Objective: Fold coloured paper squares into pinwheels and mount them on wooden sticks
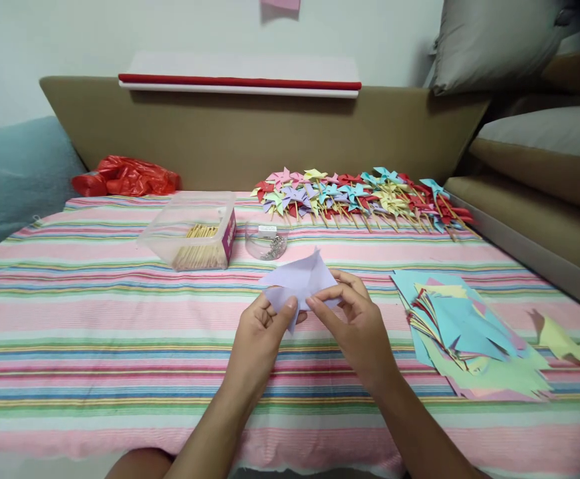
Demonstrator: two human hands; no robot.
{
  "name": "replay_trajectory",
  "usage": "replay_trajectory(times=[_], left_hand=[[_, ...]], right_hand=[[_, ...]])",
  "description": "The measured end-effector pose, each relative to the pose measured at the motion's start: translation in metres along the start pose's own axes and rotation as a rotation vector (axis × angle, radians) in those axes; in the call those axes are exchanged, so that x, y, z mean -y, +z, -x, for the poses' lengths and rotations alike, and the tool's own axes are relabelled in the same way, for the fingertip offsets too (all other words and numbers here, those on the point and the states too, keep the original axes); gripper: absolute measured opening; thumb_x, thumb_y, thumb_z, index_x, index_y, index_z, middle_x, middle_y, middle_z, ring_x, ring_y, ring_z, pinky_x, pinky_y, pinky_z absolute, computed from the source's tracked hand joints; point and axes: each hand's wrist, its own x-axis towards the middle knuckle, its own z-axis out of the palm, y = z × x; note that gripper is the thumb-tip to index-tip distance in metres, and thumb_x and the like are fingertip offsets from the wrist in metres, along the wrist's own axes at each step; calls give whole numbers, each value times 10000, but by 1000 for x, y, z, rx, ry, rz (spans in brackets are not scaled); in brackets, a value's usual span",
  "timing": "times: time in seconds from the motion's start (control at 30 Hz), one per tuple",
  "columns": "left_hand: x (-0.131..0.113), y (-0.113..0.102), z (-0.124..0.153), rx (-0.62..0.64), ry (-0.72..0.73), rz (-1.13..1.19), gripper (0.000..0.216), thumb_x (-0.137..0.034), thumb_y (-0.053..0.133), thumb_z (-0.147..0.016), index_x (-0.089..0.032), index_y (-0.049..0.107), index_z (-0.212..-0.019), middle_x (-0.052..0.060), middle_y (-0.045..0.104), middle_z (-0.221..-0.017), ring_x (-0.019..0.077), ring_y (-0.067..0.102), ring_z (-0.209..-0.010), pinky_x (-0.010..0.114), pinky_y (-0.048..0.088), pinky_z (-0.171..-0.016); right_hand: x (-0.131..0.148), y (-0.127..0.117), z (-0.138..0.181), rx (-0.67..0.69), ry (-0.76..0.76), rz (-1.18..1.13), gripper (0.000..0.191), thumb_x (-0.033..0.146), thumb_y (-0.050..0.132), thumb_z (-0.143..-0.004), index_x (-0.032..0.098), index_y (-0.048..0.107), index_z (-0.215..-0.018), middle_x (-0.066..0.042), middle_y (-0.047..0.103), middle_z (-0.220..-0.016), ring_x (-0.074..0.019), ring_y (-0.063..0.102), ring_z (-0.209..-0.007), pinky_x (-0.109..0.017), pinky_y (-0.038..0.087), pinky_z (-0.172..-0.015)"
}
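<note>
A lilac paper pinwheel blank [302, 276], cut into flaps, is held up in front of me between both hands. My left hand [265, 322] pinches its lower left part, thumb on top and fingers behind. My right hand [352, 316] grips the lower right part between thumb and fingers. One flap points upward and another hangs down by the left thumb. Just beyond the paper stands a round clear dish [266, 243] of small metal pins. Left of that is a clear plastic box [190, 233] with wooden sticks [200, 246] in it.
Finished pinwheels [354, 196] on sticks lie heaped at the back right. Stacked coloured paper [469, 332] lies to the right, with a yellow cut sheet [574, 346] beside it. A red plastic bag [128, 176] sits at the back left. Everything rests on a striped cloth [95, 332].
</note>
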Motion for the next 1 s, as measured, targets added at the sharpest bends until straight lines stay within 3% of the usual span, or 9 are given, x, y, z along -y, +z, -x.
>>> replay_trajectory(times=[0.43, 0.67, 0.73, 0.8, 0.87, 0.9, 1.0], left_hand=[[-2, 4, 0, -33, -3, 9, 240, -342, 805, -798, -160, 723, -933, 12, 726, -840, 138, 657, -788, 243, 547, -770], [-3, 5, 2, -98, 7, -45, 239, -358, 807, -790, -178, 714, -918, -1, 731, -811, 142, 666, -770, 235, 528, -738], [-4, 6, 2, -117, 33, -75, 244, -359, 805, -789, -186, 718, -938, 1, 736, -833, 149, 672, -792, 229, 520, -735], [-5, 5, 2, -125, 56, -104, 244, -356, 804, -788, -193, 715, -946, -8, 720, -808, 148, 667, -786, 218, 507, -709], [-6, 2, 1, -94, 58, -122, 236, -354, 798, -794, -200, 701, -943, -23, 694, -760, 140, 653, -754, 209, 492, -679], [-7, 0, 1, -60, 47, -129, 232, -355, 793, -800, -202, 692, -942, -29, 685, -743, 133, 641, -730, 205, 483, -662], [-10, -4, 0, 49, -1, -146, 233, -356, 775, -817, -205, 667, -958, -33, 688, -743, 117, 611, -677, 202, 467, -635]], right_hand=[[1, 6, 3, -26, -40, 16, 137, 371, 720, -847, 243, 704, -802, -92, 576, -1186, -291, 550, -1233, -427, 485, -989], [2, 12, 6, -31, -71, 64, 132, 340, 720, -844, 235, 670, -781, -90, 572, -1181, -286, 533, -1254, -456, 433, -1053], [2, 13, 5, -60, -57, 3, 164, 330, 752, -815, 245, 640, -899, -88, 579, -1210, -275, 569, -1217, -447, 472, -1018], [3, 11, 3, -80, 43, -138, 438, 332, 805, -763, 272, 563, -1123, -84, 621, -1197, -260, 635, -1122, -423, 533, -933], [5, 4, -1, -29, 210, -279, 651, 355, 843, -724, 275, 495, -1268, -76, 682, -1132, -252, 679, -1040, -392, 563, -863], [7, -1, -2, 41, 286, -328, 650, 371, 844, -726, 259, 521, -1279, -78, 703, -1116, -251, 684, -1036, -379, 561, -864], [11, -15, -6, 300, 401, -416, 425, 407, 803, -784, 202, 686, -1137, -84, 728, -1139, -232, 676, -1034, -334, 534, -889]])
